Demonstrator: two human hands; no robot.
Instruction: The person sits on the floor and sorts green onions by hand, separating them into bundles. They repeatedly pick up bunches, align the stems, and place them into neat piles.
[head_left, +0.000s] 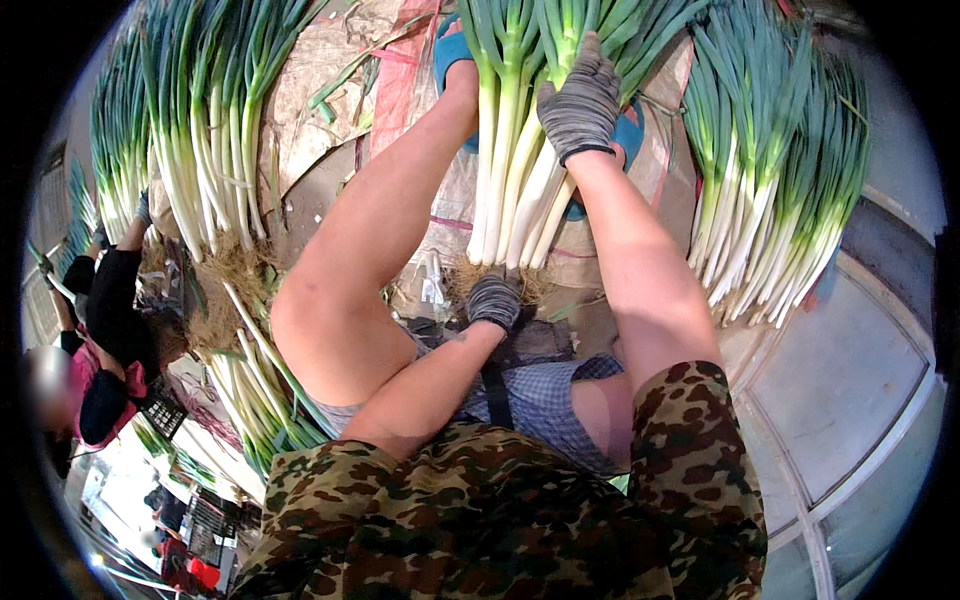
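Note:
A bunch of long green onions (499, 176) lies between my legs, its white stems and roots towards me and its leaves pointing away. My right hand (581, 101), in a grey striped knit glove, closes over a stem where white turns to green. At the root end, my gloved left hand (493, 302) grips the base of what appears to be the same onion. Its fingertips are partly hidden among the roots (469, 277).
More green onions lie in a pile to the left (214, 142) and another pile to the right (772, 172). Leaf scraps (326, 112) litter the sacking (315, 67). A co-worker (112, 322) in dark sleeves handles onions at far left. A framed panel (832, 390) stands at right.

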